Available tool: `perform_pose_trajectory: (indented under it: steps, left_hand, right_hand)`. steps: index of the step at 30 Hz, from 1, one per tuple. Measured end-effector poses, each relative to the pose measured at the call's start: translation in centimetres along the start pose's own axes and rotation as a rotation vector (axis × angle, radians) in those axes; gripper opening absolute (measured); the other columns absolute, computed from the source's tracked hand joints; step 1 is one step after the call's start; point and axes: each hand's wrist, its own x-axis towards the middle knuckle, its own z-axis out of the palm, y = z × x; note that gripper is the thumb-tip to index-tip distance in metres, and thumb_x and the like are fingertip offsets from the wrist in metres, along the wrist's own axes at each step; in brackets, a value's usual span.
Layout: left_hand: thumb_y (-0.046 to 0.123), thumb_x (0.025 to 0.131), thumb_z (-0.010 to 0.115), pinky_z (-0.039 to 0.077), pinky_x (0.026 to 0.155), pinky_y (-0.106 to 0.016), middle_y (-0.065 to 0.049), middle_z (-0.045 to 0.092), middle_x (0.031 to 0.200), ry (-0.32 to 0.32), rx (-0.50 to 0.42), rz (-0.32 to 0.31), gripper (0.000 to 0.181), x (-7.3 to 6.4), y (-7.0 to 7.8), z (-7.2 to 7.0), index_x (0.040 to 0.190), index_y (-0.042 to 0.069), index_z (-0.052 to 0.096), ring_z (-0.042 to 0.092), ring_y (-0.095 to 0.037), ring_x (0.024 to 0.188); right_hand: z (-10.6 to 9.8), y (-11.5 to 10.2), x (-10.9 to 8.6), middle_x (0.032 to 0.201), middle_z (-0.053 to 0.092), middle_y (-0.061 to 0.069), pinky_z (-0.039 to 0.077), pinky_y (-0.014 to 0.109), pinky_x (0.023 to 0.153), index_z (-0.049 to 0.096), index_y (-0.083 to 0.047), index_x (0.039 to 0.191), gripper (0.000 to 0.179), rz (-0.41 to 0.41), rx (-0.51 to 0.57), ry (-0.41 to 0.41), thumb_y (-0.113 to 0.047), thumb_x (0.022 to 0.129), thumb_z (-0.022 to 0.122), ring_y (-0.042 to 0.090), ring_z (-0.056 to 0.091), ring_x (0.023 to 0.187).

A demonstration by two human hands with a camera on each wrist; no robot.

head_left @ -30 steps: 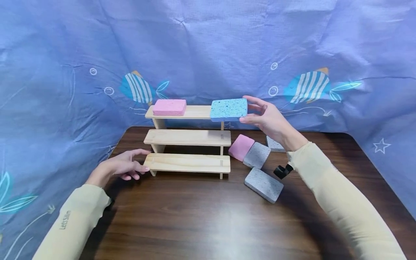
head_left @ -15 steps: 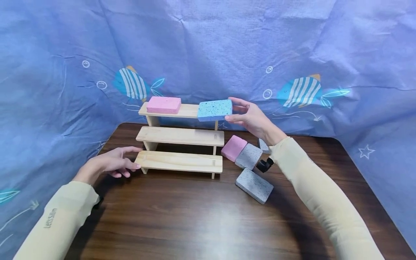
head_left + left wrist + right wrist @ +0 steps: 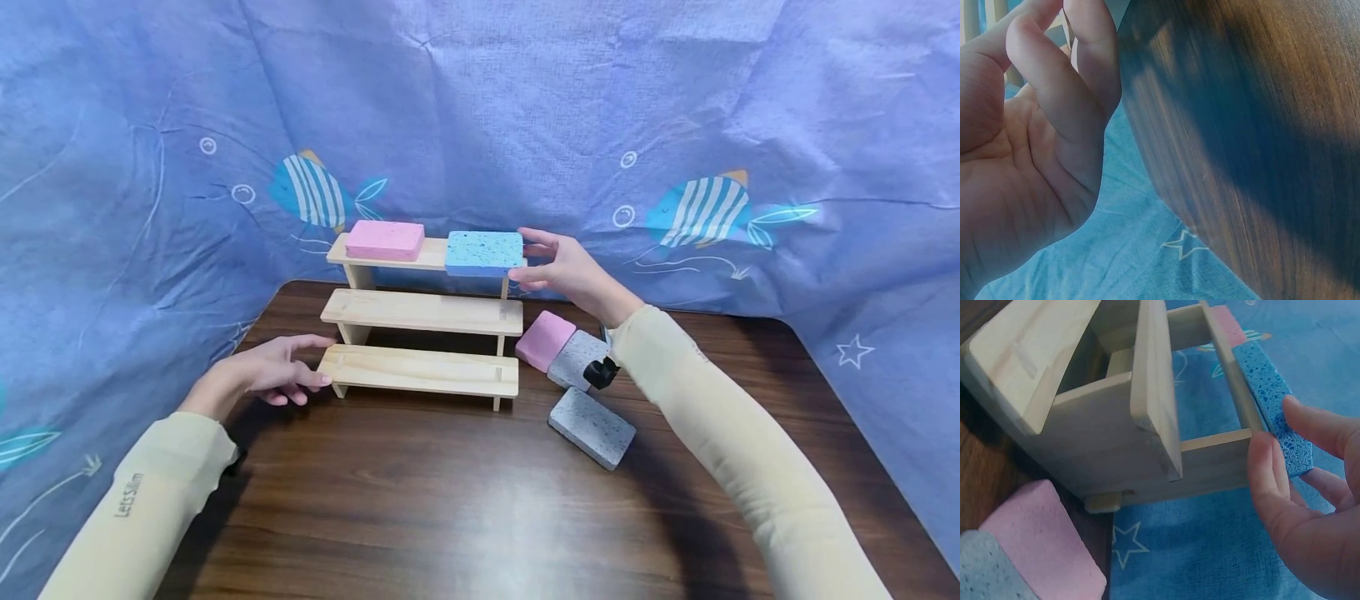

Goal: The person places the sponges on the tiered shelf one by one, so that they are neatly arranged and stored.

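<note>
My right hand holds a blue porous sponge by its right end, thumb in front and fingers behind. The sponge is at the right part of the top shelf of a three-step wooden stand. In the right wrist view the blue sponge lies along the top board; whether its full weight rests there I cannot tell. A pink sponge lies on the top shelf's left part. My left hand pinches the left end of the lowest shelf between thumb and index finger.
Right of the stand, another pink sponge touches a grey sponge on the dark wooden table. A second grey one lies nearer the front. Blue fish-print cloth hangs behind.
My right hand has moved left along the top shelf with the blue sponge and lowered it, leaving a smaller gap to the pink one. The left hand keeps its place on the stand.
</note>
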Motion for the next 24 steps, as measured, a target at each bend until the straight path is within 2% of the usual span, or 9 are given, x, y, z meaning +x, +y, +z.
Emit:
perform_pose_trajectory:
  steps: [2, 8, 12, 17, 21, 24]
  left_hand:
    - [0.025, 0.093, 0.077, 0.049, 0.048, -0.026, -0.016, 0.07, 0.098, -0.004, -0.002, 0.001, 0.084, 0.0, 0.1, 0.0, 0.159, 0.015, 0.026, 0.067, -0.017, 0.064]
    - [0.024, 0.094, 0.076, 0.049, 0.048, -0.027, -0.015, 0.07, 0.098, -0.019, 0.001, 0.014, 0.086, -0.1, 0.3, 0.1, 0.16, 0.012, 0.023, 0.067, -0.018, 0.065]
    - [0.024, 0.093, 0.076, 0.049, 0.048, -0.026, -0.016, 0.07, 0.098, -0.018, -0.001, 0.009, 0.085, 0.0, 0.3, 0.1, 0.159, 0.013, 0.024, 0.067, -0.017, 0.064]
    - [0.025, 0.093, 0.076, 0.048, 0.048, -0.025, -0.016, 0.069, 0.098, -0.018, 0.0, -0.004, 0.085, 0.0, 0.2, 0.1, 0.159, 0.014, 0.025, 0.067, -0.017, 0.064]
    - [0.027, 0.093, 0.077, 0.048, 0.048, -0.026, -0.015, 0.069, 0.099, -0.016, 0.01, -0.005, 0.086, 0.1, 0.2, 0.0, 0.159, 0.013, 0.025, 0.067, -0.017, 0.064]
    - [0.029, 0.093, 0.077, 0.049, 0.048, -0.026, -0.015, 0.069, 0.1, -0.015, 0.014, 0.001, 0.087, 0.0, 0.2, 0.0, 0.159, 0.013, 0.024, 0.067, -0.017, 0.065]
  right_hand:
    - [0.2, -0.1, 0.2, 0.153, 0.041, 0.014, 0.055, 0.041, 0.093, 0.034, -0.022, 0.16, 0.086, 0.005, -0.055, 0.002, -0.013, 0.089, 0.081, 0.029, 0.067, 0.11]
    - [0.6, -0.8, 0.9, 0.146, 0.046, 0.013, 0.058, 0.041, 0.083, 0.035, -0.02, 0.159, 0.082, 0.005, -0.105, 0.009, -0.016, 0.091, 0.079, 0.026, 0.068, 0.094]
    - [0.5, -1.0, 1.4, 0.14, 0.048, 0.013, 0.059, 0.044, 0.079, 0.03, -0.025, 0.161, 0.086, -0.004, -0.16, -0.008, -0.017, 0.091, 0.079, 0.026, 0.066, 0.08]
    - [0.5, -1.2, 1.7, 0.14, 0.044, 0.009, 0.058, 0.049, 0.078, 0.022, -0.031, 0.163, 0.095, 0.031, -0.239, -0.059, -0.024, 0.089, 0.082, 0.026, 0.061, 0.076]
    - [0.8, -1.3, 1.9, 0.137, 0.044, 0.008, 0.058, 0.047, 0.074, 0.025, -0.027, 0.162, 0.094, 0.03, -0.309, -0.055, -0.032, 0.088, 0.082, 0.023, 0.057, 0.072]
    - [1.4, -1.0, 2.1, 0.138, 0.043, 0.009, 0.059, 0.044, 0.071, 0.028, -0.023, 0.16, 0.091, -0.004, -0.366, -0.039, -0.033, 0.088, 0.082, 0.026, 0.06, 0.076]
